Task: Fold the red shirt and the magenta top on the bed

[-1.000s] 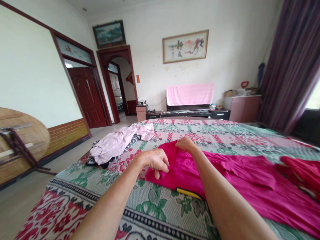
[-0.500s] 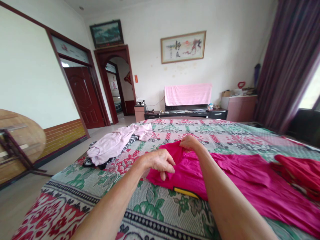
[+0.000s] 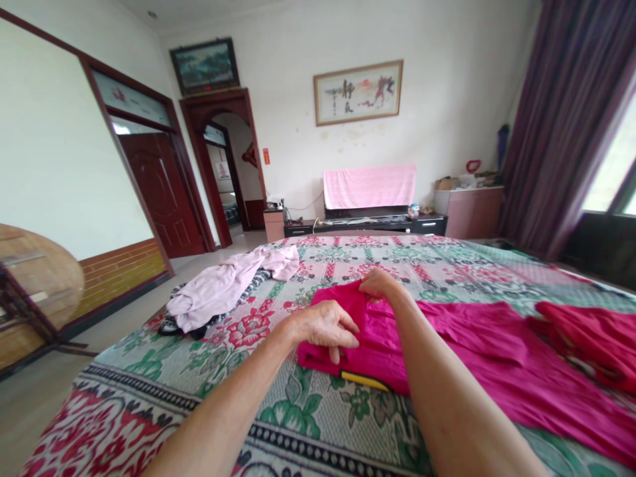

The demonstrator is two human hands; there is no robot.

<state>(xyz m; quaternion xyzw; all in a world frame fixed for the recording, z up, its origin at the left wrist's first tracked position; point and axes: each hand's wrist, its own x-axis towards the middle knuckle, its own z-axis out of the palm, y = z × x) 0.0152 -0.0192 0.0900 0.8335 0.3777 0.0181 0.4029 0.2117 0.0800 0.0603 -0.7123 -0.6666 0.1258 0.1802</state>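
A bright magenta garment (image 3: 477, 338) with a yellow and black trim lies stretched across the patterned cloth (image 3: 293, 414), its left end folded over. At the far edge of that fold, my right hand (image 3: 380, 285) pinches the fabric between thumb and fingers. My left hand (image 3: 330, 328) is over the near left part of the garment, thumb and fingers apart and loosely bent; whether its fingertips touch the fabric is hard to see. My right forearm hides part of the garment's middle.
Folded red clothing (image 3: 593, 338) lies at the right. A pale pink garment (image 3: 213, 291) rests on black-and-white fabric at the left. Beyond stands a low black cabinet (image 3: 430, 226) with a pink towel (image 3: 370, 187) over a screen. A round wooden tabletop (image 3: 44, 285) leans at left.
My left hand has shifted slightly right over the garment, and the folded left end lies flatter. My right hand keeps its pinch at the far edge. The view has turned slightly right.
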